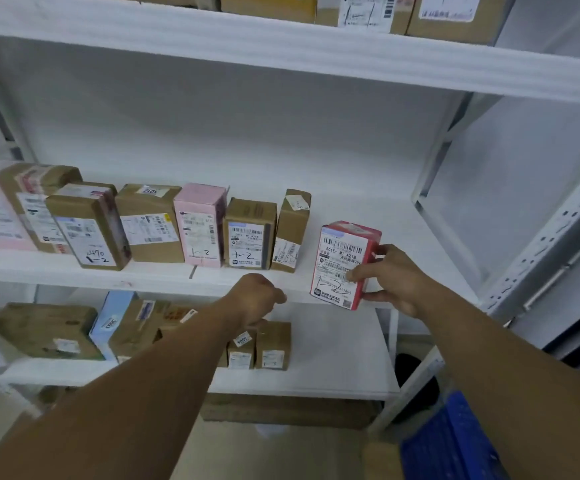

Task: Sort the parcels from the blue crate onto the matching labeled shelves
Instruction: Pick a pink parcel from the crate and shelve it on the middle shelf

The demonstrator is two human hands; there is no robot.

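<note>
My right hand (397,280) grips a red parcel (342,261) with a white shipping label, holding it upright at the front edge of the middle shelf (368,209), to the right of the row of parcels. My left hand (257,297) hovers in front of the shelf edge with its fingers curled and nothing in it. The row holds a tilted brown box (292,230), a brown box marked 1-2 (248,233) and a pink box marked 1-2 (200,225). The blue crate (454,441) shows at the bottom right.
More brown and pink parcels (87,226) fill the left of the middle shelf. The lower shelf (333,358) carries several small brown boxes and a light blue one. Parcels stand on the top shelf (281,50). A grey metal upright (558,230) rises at the right.
</note>
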